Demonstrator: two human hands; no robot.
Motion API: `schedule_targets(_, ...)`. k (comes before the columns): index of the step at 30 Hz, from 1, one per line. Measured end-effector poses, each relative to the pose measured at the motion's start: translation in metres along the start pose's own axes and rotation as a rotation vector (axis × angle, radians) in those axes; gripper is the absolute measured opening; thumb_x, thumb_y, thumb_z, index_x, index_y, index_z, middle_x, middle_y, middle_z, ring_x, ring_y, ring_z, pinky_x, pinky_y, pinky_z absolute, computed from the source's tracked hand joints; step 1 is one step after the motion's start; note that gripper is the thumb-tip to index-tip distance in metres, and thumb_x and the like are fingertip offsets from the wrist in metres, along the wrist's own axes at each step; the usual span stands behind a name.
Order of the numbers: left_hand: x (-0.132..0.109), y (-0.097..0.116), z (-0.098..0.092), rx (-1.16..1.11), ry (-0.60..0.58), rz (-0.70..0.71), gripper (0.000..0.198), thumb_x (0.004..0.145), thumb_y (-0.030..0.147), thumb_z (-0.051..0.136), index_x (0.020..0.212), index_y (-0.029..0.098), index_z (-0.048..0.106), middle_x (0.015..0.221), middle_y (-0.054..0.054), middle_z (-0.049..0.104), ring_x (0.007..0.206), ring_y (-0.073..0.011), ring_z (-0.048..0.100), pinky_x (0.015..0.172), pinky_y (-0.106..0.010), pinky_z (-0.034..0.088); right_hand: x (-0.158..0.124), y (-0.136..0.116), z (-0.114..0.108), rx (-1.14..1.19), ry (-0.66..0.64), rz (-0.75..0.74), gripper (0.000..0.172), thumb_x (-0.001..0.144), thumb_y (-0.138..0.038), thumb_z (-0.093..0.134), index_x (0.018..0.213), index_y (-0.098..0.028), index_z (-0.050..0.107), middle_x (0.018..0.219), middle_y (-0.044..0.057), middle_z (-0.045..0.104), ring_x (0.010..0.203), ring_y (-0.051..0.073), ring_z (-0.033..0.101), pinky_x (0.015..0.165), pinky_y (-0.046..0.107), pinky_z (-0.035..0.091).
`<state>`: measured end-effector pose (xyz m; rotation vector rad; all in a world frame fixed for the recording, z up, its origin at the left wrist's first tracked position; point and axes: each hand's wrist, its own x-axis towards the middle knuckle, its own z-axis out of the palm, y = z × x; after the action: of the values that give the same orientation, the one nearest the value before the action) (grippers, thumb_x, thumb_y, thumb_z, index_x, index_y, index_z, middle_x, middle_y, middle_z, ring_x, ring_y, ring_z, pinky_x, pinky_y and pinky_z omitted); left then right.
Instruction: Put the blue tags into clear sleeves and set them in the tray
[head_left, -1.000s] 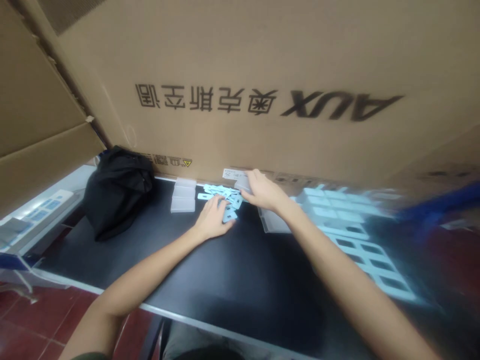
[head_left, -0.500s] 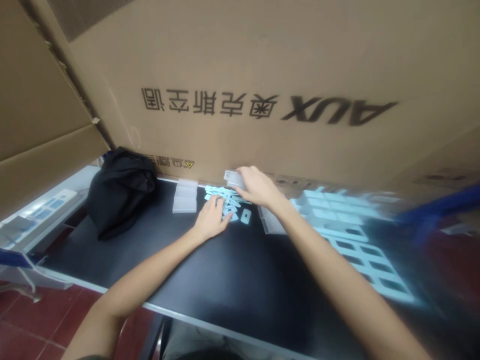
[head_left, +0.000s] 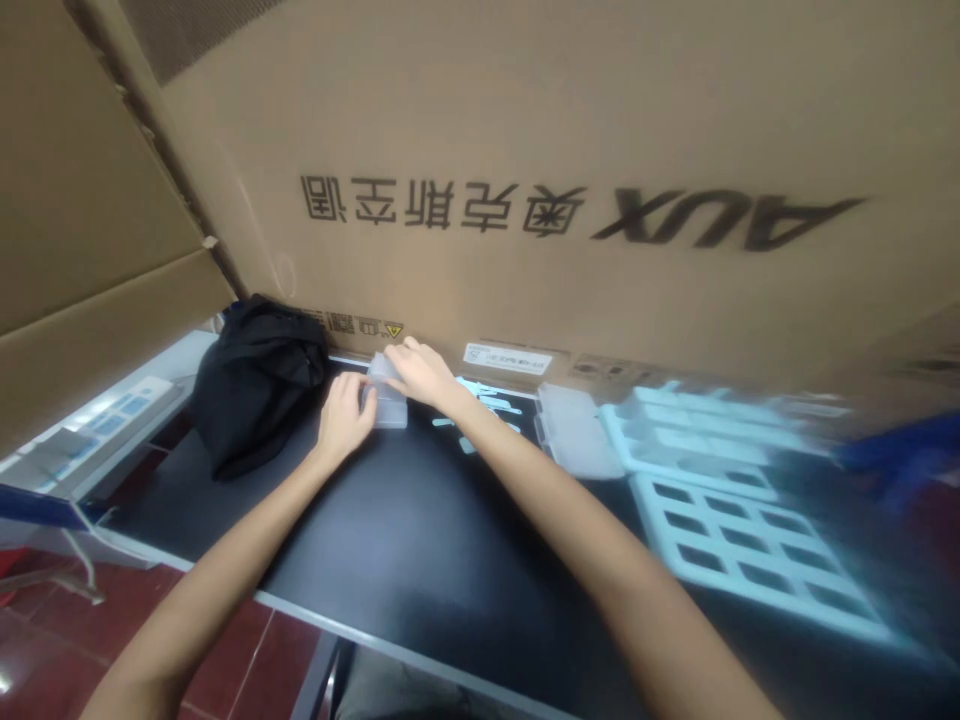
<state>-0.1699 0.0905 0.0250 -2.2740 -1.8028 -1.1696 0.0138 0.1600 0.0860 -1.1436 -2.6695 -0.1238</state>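
Note:
My right hand (head_left: 421, 372) pinches a translucent plastic box (head_left: 381, 368) at the far side of the black table. Below it lie more translucent boxes (head_left: 390, 412) in a row, partly covered by my hands. Just left of them is my left hand (head_left: 346, 415), its fingers bent and its thumb apart, close to the boxes; whether it touches them is unclear. Small flat light-blue plastic pieces (head_left: 491, 400) lie in a loose pile right of my right hand, partly hidden by my right forearm.
A translucent open case (head_left: 576, 432) sits right of the pile. Beyond it are light-blue compartment trays (head_left: 697, 430) and a light-blue frame with rectangular openings (head_left: 750, 545). A black cloth bag (head_left: 259, 385) rests at the left. A large cardboard sheet (head_left: 525, 120) walls the back.
My right hand has moved left from the pile to the row of boxes with a translucent box. My left hand has left the light-blue pieces and moved left too. The view has shifted slightly.

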Motion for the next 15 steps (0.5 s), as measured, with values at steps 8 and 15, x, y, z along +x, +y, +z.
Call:
schedule_targets(8,0.008,-0.032,0.018,-0.128,-0.145,-0.257,0.024,0.101,0.040,0.051,0.117,0.023,0.055,0.123,-0.012,0.071,0.119,-0.0273,0.068,0.106,-0.047,0.053,0.014,-0.005,0.031,0.024,0.011,0.032,0.032,0.103,-0.033,0.052,0.126,-0.013,0.059,0.128,0.017,0.065,0.121,0.030,0.050,0.098,0.042,0.051)
schedule_targets(15,0.010,-0.039,0.020,-0.151,-0.152,-0.267,0.026,0.100,0.041,0.050,0.117,0.023,0.057,0.125,-0.011,0.072,0.120,-0.0275,0.068,0.107,-0.047,0.054,-0.039,0.008,-0.013,0.035,0.116,0.119,0.047,0.105,-0.036,0.039,0.143,-0.013,0.052,0.139,0.019,0.056,0.127,0.032,0.049,0.104,0.045,0.049)
